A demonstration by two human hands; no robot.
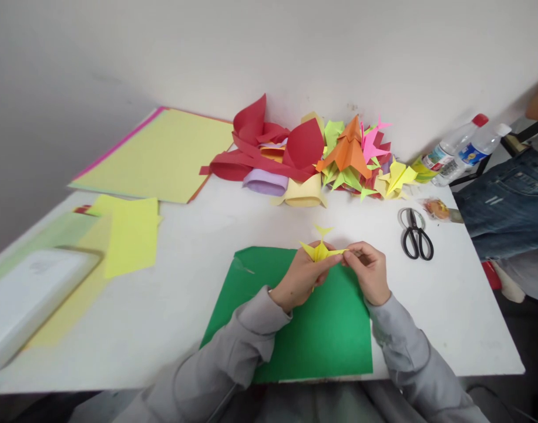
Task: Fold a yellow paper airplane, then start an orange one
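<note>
A yellow folded-paper figure (320, 251) with several pointed tips is held above the green sheet (326, 335). My left hand (301, 276) grips its body from the left, thumb across the front. My right hand (366, 267) pinches the tip of the point that sticks out to the right. One forked point rises away from me, beyond my left fingers. Part of the figure's underside is hidden by my left hand.
At the back lie red paper loops (260, 158) and a pile of colourful folded-paper figures (350, 153). Black scissors (416, 238) and bottles (467, 154) are on the right. Yellow paper (134, 235), large sheets (163, 155) and a white box (35, 288) occupy the left. A person in jeans (507, 200) stands beyond the right edge.
</note>
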